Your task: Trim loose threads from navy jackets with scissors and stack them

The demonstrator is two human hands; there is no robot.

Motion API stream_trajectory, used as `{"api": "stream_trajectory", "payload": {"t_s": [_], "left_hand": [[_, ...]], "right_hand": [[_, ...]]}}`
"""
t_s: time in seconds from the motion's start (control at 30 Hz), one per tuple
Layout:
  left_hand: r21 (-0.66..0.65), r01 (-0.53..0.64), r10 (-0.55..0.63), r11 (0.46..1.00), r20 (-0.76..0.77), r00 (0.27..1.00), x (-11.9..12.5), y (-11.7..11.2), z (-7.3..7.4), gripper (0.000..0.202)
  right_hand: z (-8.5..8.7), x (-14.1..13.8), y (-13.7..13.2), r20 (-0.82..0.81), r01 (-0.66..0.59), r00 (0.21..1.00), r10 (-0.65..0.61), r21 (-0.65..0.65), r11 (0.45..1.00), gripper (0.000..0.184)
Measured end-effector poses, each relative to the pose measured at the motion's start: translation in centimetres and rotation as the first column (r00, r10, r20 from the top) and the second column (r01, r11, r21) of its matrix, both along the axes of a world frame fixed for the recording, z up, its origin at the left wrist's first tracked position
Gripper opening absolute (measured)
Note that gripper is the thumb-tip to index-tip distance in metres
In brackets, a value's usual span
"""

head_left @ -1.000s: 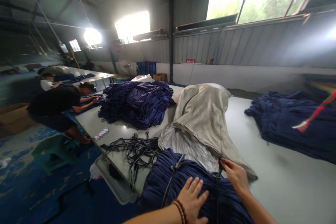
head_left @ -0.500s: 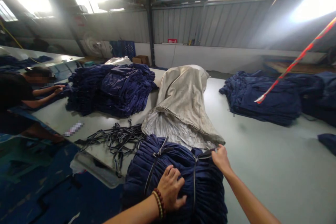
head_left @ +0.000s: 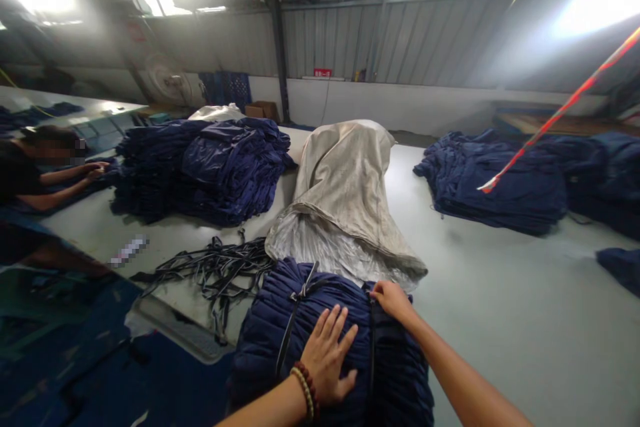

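A thick bundle of dark blue fabric [head_left: 265, 327] lies at the near table edge with two dark, pale-edged straps round it. The left strap [head_left: 287, 337] is tied in a knot on top. My left hand [head_left: 327, 357], with a beaded bracelet at the wrist, presses flat on the bundle, fingers spread. At the bundle's far right, my right hand [head_left: 393, 299] pinches the right strap [head_left: 372, 340] between thumb and fingers; its end is mostly hidden by the hand. Just beyond the bundle lies a large grey-beige sack [head_left: 345, 180], its silvery-lined mouth facing me.
Loose straps [head_left: 225, 270] lie tangled left of the bundle, above a grey plastic tray [head_left: 175, 330]. Blue fabric piles [head_left: 205, 170] stand at the back left and right [head_left: 495, 180]. A red-white cord [head_left: 560, 120] hangs at right. A co-worker [head_left: 45, 167] leans over the table's left side.
My right hand has moved left and inward, from pulling the strap out to the right to pinching it close over the bundle. My left hand's fingers have straightened. The view has shifted slightly.
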State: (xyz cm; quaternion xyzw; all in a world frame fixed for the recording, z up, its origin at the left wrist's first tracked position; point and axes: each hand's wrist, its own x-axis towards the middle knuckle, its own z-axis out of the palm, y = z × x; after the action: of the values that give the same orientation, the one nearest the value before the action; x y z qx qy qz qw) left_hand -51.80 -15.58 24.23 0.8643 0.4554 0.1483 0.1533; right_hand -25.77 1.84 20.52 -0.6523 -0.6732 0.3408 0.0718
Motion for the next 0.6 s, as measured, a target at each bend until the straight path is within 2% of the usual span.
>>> {"api": "stream_trajectory", "payload": {"t_s": [0.17,0.37,0.5,0.6], "left_hand": [[0.009,-0.012,0.012,1.000,-0.006,1.000,0.0,0.3,-0.1,0.091],[-0.004,-0.013,0.013,1.000,-0.010,1.000,0.1,0.7,-0.4,0.087],[-0.035,-0.007,0.008,0.999,0.006,1.000,0.1,0.8,-0.1,0.085],[-0.046,-0.014,0.014,0.999,0.013,1.000,0.1,0.7,0.2,0.085]], "right_hand": [[-0.6,1.5,1.3,-0.214,0.139,0.964,-0.156,-0.093,0.986,0.031],[-1.4,1.1,0.6,-0.486,0.286,0.811,-0.325,-0.154,0.946,0.032],[-0.7,0.0,0.3,-0.639,0.352,0.683,-0.354,-0.138,0.926,0.031],[0.7,-0.9,0.4,-0.729,0.364,0.605,-0.319,-0.103,0.926,0.030]]}}
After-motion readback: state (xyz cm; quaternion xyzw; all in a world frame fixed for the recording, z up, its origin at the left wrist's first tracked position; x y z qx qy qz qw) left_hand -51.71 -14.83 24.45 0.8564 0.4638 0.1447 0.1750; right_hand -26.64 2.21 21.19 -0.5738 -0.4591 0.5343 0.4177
